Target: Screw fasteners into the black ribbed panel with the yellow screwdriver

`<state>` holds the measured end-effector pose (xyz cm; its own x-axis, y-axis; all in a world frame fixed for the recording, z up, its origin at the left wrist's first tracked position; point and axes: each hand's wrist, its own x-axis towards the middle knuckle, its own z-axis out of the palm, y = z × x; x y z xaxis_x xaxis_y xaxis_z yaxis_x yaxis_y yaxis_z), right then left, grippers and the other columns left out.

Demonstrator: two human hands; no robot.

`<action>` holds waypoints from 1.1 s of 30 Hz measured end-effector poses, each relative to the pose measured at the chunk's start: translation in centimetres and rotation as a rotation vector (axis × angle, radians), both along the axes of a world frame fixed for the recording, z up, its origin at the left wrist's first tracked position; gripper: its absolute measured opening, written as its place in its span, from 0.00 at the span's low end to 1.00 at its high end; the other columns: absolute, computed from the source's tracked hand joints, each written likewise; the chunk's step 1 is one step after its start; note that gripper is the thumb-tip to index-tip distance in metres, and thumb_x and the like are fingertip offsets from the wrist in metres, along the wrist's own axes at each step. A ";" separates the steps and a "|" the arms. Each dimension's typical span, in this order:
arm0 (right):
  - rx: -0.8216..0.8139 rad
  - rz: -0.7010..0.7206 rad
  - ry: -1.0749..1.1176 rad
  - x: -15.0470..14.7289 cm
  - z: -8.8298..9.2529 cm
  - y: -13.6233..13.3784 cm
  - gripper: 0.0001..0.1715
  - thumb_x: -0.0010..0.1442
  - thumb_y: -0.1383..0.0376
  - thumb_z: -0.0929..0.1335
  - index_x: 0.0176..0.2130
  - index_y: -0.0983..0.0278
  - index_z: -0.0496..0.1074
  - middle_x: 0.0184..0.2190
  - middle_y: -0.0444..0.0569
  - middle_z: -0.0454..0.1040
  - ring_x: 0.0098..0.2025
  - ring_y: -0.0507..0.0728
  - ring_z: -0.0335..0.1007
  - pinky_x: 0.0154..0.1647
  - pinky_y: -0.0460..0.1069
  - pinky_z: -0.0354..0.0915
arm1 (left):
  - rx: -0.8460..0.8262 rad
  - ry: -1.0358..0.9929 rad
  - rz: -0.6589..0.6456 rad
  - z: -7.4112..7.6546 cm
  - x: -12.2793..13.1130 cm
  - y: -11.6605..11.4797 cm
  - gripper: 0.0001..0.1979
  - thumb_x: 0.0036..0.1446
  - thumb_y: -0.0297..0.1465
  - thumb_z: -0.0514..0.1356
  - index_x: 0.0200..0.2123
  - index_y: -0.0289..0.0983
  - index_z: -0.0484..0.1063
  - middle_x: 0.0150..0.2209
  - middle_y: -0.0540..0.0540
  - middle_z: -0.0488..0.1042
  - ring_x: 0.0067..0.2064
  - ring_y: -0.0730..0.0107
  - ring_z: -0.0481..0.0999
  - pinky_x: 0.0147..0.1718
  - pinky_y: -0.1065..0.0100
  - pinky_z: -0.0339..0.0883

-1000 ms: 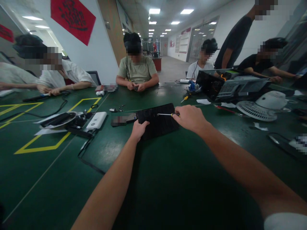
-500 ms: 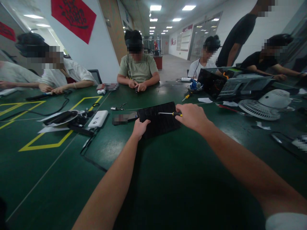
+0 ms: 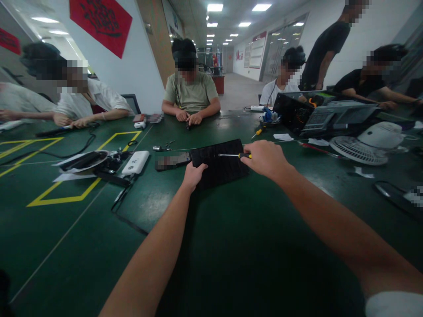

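Observation:
My left hand grips the left edge of a flat black panel, its thumb lying on top. In my closed right hand is a screwdriver with a yellow and black handle. Its metal shaft points left across the panel, and the tip is over the panel's upper middle; I cannot tell whether it touches. Just left of the panel lies a dark, phone-like device, partly blurred out. Small metal parts rest behind that device.
On the left are a white power bank with a cable and a dish of dark parts. To the right stand a white fan and an opened computer case. Another screwdriver lies beyond my right hand. Several people sit around the green table.
My hands, the panel and the screwdriver stay nearly in place. The standing person at the back right has shifted slightly.

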<state>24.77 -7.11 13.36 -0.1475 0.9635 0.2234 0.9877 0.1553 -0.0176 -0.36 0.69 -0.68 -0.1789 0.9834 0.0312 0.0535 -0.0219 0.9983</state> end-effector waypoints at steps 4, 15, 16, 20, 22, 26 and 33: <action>0.006 -0.001 -0.013 0.0 0.0 0.0 0.18 0.69 0.55 0.68 0.47 0.61 0.85 0.45 0.58 0.84 0.46 0.69 0.79 0.40 0.57 0.68 | 0.006 -0.001 -0.006 0.1 0.0 0.0 0.16 0.39 0.36 0.70 0.33 0.37 0.78 0.33 0.46 0.81 0.37 0.58 0.79 0.43 0.59 0.73; -0.041 -0.021 -0.026 0.0 -0.2 -0.1 0.23 0.73 0.53 0.63 0.48 0.62 0.82 0.44 0.60 0.83 0.45 0.68 0.79 0.40 0.58 0.67 | 0.014 -0.004 -0.021 -0.3 -0.2 0.1 0.17 0.40 0.36 0.71 0.35 0.36 0.79 0.34 0.46 0.81 0.39 0.57 0.80 0.41 0.60 0.72; -0.037 -0.016 -0.020 0.0 -0.3 -0.1 0.22 0.73 0.53 0.63 0.49 0.62 0.81 0.43 0.60 0.83 0.45 0.68 0.79 0.39 0.58 0.67 | 0.017 -0.005 -0.022 -0.3 -0.2 0.1 0.17 0.41 0.36 0.71 0.35 0.36 0.79 0.35 0.46 0.82 0.39 0.56 0.80 0.42 0.59 0.72; 0.012 0.004 0.008 0.0 -0.7 0.0 0.17 0.69 0.56 0.66 0.51 0.61 0.76 0.43 0.58 0.82 0.43 0.68 0.79 0.35 0.56 0.63 | 0.017 -0.006 -0.025 -0.3 -0.2 0.1 0.16 0.41 0.36 0.71 0.35 0.36 0.79 0.35 0.44 0.83 0.40 0.55 0.81 0.42 0.58 0.73; 0.032 0.012 0.015 0.0 -0.8 0.0 0.16 0.67 0.58 0.67 0.51 0.61 0.75 0.44 0.58 0.81 0.43 0.68 0.78 0.35 0.56 0.62 | 0.013 -0.008 -0.018 -0.3 -0.2 0.0 0.16 0.41 0.36 0.71 0.35 0.36 0.79 0.35 0.45 0.82 0.39 0.55 0.81 0.42 0.58 0.74; 0.031 0.028 0.021 0.0 -0.5 0.0 0.12 0.64 0.62 0.69 0.48 0.59 0.77 0.44 0.56 0.81 0.44 0.66 0.77 0.35 0.55 0.61 | 0.005 -0.001 -0.006 -0.3 -0.2 0.1 0.16 0.40 0.36 0.71 0.35 0.37 0.78 0.34 0.46 0.81 0.38 0.57 0.80 0.43 0.58 0.73; 0.020 -0.017 0.113 0.2 0.2 0.4 0.10 0.60 0.63 0.72 0.43 0.58 0.80 0.43 0.54 0.82 0.44 0.66 0.77 0.38 0.56 0.63 | 0.002 -0.027 0.000 -0.2 0.0 -0.1 0.17 0.39 0.36 0.71 0.35 0.37 0.78 0.34 0.46 0.81 0.37 0.58 0.80 0.43 0.57 0.74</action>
